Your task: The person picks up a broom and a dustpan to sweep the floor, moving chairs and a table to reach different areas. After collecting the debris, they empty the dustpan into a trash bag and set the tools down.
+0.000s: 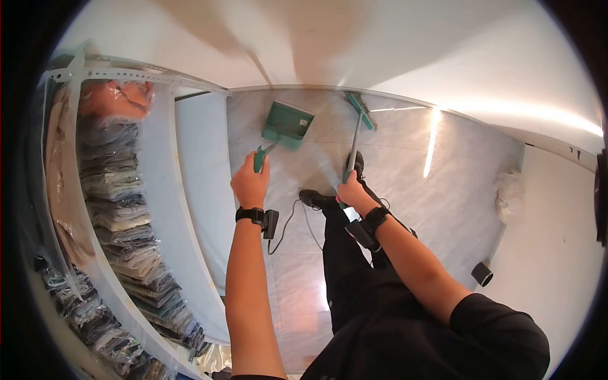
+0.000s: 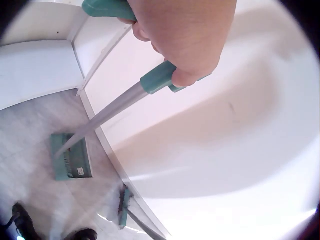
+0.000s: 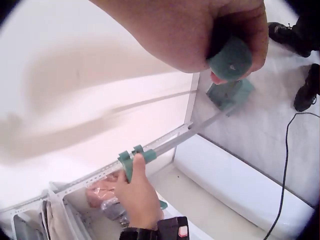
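Observation:
My left hand (image 1: 251, 180) grips the green handle (image 1: 259, 159) of a long-handled dustpan (image 1: 288, 125). In the left wrist view the grey pole (image 2: 112, 107) runs from that grip down to the green pan on the floor. My right hand (image 1: 358, 193) is curled round the handle of a broom, whose grey pole (image 1: 357, 142) slants to a green head (image 1: 361, 111) on the floor near the wall. The broom head stands to the right of the dustpan, apart from it. In the right wrist view the green end of the broom handle (image 3: 231, 60) pokes out of my fist.
Shelves at left hold stacks of bagged clothes (image 1: 117, 209). A white wall (image 1: 405, 44) bounds the floor ahead. A black cable (image 1: 288, 225) lies near my shoes (image 1: 310, 198). At right are a plastic bag (image 1: 508, 196) and a black cylinder (image 1: 482, 273).

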